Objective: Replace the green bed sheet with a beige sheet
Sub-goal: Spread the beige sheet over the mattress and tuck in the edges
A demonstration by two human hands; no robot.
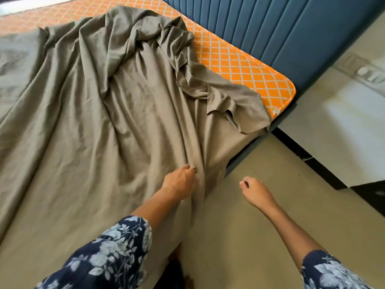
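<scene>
Green bed sheet [100, 113]: left hand [181, 180] grips a fold near mattress [239, 65] corner; right hand [255, 190] clenched, holding nothing. Add yours; pull evenly.

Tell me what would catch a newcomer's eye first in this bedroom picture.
A rumpled olive-green bed sheet sprawls over most of the bed, pulled back to bare the bright orange diamond-patterned mattress against the blue padded headboard. At the bed's near edge the left hand holds a fold of the sheet, while the right hand, curled and holding nothing, hangs over the floor.
</scene>
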